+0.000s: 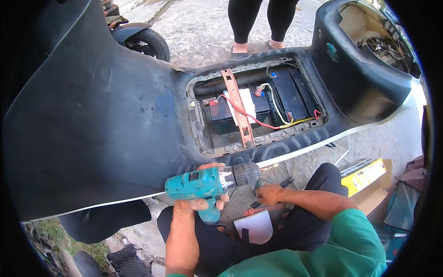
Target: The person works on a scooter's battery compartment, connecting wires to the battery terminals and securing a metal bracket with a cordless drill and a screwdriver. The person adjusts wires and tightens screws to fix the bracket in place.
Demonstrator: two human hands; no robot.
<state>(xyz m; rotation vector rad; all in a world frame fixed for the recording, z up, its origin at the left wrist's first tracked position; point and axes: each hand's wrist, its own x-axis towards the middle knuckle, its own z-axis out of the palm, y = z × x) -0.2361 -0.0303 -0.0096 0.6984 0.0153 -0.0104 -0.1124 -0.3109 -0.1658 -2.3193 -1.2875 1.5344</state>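
Note:
A teal cordless drill (196,182) with a black chuck (246,174) is held level, its front toward the right. My left hand (197,204) wraps round its handle. Just below the chuck, my right hand (269,193) is closed with the fingers pinched together; a small thin piece seems to show at the fingertips, too small to name. Beyond the drill, a scooter's floorboard opening (203,138) shows two black batteries (221,111) (293,94) joined by red, white and yellow wires. A copper-coloured metal strap (236,104) crosses the opening over a white pad (249,108).
A yellow box (364,177) with an open cardboard flap stands at the right. Between my legs lie a white sheet-like piece (258,227) and an orange-brown metal bar (265,210). A person's legs (244,23) are beyond the scooter, with a black wheel (150,44) at the far left.

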